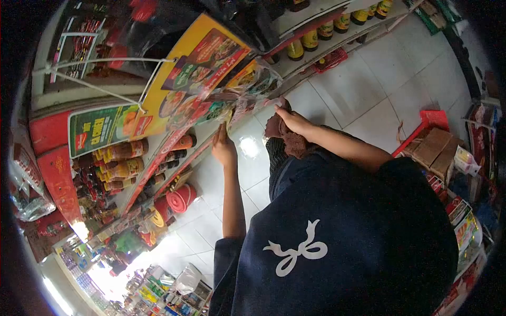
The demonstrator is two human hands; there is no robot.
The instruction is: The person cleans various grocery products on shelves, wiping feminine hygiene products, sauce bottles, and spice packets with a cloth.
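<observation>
My left hand [224, 147] is raised at the shelf edge, its fingers pressed together at a small yellowish piece of the hanging packets [225, 115]; what exactly they hold is too small to tell. To its right, my right hand [295, 122] grips a crumpled brown cloth [298, 143] close to my body. Clear plastic packets [258, 79] hang along the shelf beyond both hands, beside a yellow and green printed banner [153, 113].
Bottles [124, 158] line the left shelf, and yellow-labelled jars [311, 39] stand on the upper one. A red bucket [182, 198] is by the tiled floor [363, 79]. Cardboard boxes [432, 150] lie at the right. White cords [105, 63] cross the upper left.
</observation>
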